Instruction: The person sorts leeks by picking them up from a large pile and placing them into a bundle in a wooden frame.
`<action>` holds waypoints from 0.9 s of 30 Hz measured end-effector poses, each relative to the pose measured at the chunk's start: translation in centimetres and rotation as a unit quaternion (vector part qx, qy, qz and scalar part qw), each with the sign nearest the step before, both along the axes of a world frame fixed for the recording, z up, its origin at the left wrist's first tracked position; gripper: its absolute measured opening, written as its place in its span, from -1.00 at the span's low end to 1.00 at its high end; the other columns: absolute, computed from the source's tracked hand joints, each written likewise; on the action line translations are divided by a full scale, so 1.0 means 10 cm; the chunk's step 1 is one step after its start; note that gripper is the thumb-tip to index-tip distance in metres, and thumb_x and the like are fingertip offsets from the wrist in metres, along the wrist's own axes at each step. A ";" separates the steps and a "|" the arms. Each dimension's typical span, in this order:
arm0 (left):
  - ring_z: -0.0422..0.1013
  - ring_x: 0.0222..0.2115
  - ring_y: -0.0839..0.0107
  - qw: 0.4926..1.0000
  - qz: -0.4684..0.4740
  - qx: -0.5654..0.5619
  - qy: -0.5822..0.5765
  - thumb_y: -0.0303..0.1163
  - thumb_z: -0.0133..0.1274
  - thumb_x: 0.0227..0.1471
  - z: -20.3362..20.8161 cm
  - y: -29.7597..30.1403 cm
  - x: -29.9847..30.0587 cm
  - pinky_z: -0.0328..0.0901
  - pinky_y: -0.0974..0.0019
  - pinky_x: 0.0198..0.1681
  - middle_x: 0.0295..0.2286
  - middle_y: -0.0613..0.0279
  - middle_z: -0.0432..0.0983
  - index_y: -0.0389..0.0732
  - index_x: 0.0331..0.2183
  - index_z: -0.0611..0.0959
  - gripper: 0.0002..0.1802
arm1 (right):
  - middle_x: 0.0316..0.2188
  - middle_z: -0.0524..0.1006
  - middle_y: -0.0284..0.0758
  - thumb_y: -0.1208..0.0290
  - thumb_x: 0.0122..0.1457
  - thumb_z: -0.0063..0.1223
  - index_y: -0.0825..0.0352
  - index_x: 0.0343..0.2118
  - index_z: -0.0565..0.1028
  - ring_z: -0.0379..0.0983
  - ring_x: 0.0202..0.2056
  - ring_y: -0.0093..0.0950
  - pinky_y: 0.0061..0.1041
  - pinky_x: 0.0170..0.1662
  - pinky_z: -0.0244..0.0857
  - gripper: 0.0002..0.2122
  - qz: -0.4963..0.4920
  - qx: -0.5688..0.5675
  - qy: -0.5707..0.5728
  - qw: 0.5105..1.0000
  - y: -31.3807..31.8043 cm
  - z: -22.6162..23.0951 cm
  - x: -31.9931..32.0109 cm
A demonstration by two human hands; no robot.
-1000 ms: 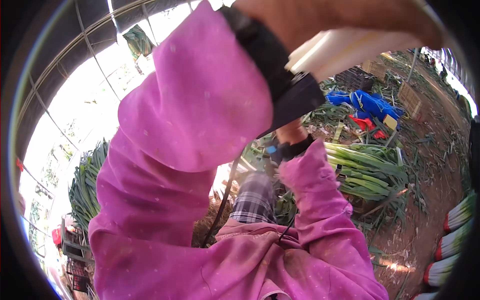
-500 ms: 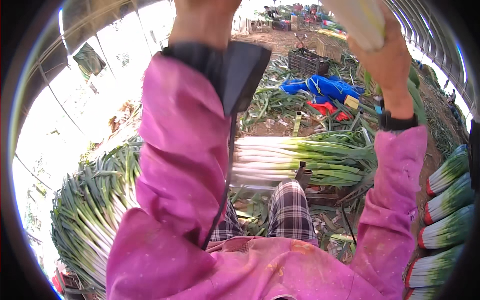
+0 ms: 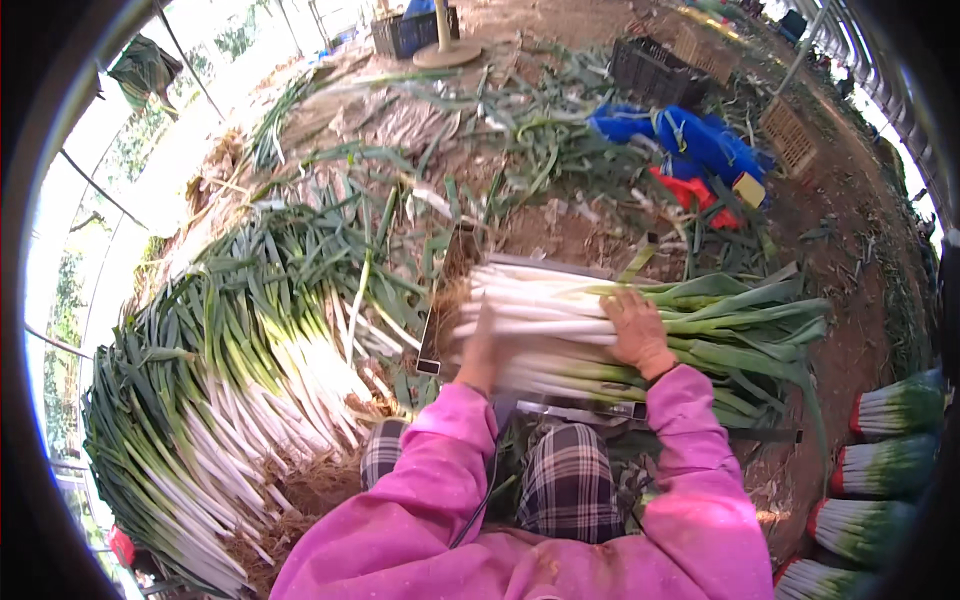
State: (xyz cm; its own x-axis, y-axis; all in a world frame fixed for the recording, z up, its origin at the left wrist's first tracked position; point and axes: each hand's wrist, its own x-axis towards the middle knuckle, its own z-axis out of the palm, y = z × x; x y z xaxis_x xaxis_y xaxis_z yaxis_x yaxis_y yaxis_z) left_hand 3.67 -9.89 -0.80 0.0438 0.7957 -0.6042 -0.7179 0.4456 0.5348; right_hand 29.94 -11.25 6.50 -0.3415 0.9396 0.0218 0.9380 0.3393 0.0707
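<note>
Our knees: in dark plaid cloth trousers (image 3: 568,480), nearest to us, at 12 o'clock, just below the work.
Our left hand (image 3: 480,352): at 12 o'clock, edge-on and blurred by the root ends; we cannot tell whether its fingers are closed.
Our right hand (image 3: 637,330): at 1 o'clock, open, palm down with fingers spread over the stalks where white turns green.
Stalks in hand: a loose bundle of long white-and-green leek-like stalks (image 3: 570,325), roots toward 9 o'clock, leaves toward 3, lying in a low dark metal frame (image 3: 428,366).
Handling well: we would judge a flat right palm with light, even pressure best, the left hand squaring the roots, so that stems lie parallel and unbruised.
Loose pile: more unbundled leek-like stalks (image 3: 215,400) at 10 o'clock, roots toward us.
Red-ended bundles: a row of green-and-white bundles with red ends (image 3: 880,468), at 2 to 3 o'clock.
Blue heap: crumpled blue sheeting (image 3: 690,140), farther off at 1 o'clock.
Crate: black slatted plastic (image 3: 650,75), beyond it.
</note>
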 end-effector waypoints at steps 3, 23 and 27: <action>0.39 -0.11 0.19 0.998 0.001 0.026 0.065 0.15 0.10 -0.02 -0.28 0.19 -0.43 0.38 0.13 -0.10 -0.06 0.05 0.37 -0.31 0.05 0.38 -0.19 | -0.05 0.37 -0.21 0.16 -0.25 0.29 0.11 0.03 0.36 0.24 0.04 -0.21 -0.28 0.07 0.16 -0.34 0.023 -0.046 0.044 0.998 0.23 0.14 -0.22; 0.07 0.16 0.09 0.473 -0.232 0.296 0.797 0.03 -0.02 0.04 0.20 0.50 -0.13 -0.30 -0.20 0.23 0.05 0.13 0.30 0.00 -0.10 0.54 -0.56 | 0.26 0.03 -0.15 -0.05 -0.26 0.32 0.16 0.20 0.17 -0.13 0.30 -0.22 0.10 0.27 -0.32 -0.09 0.059 -0.048 -0.010 0.997 0.04 0.11 -0.24; 0.08 0.15 0.07 0.474 -0.226 0.289 0.801 0.02 -0.03 0.04 0.24 0.30 -0.20 -0.30 -0.19 0.23 0.03 0.09 0.31 -0.01 -0.13 0.56 -0.58 | 0.29 -0.05 -0.26 -0.09 -0.41 0.40 0.13 0.22 0.12 -0.19 0.31 -0.25 0.13 0.26 -0.36 0.04 -0.174 -0.027 -0.017 0.984 -0.41 0.38 0.51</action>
State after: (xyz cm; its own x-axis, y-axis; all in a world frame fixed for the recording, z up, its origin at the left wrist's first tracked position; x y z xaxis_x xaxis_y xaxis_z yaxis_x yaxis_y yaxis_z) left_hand 1.63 -6.85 1.57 0.1422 0.9763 0.1631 0.9132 -0.1930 0.3588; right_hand 35.06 -15.32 10.27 0.0022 0.9993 -0.0370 0.9955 0.0014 0.0947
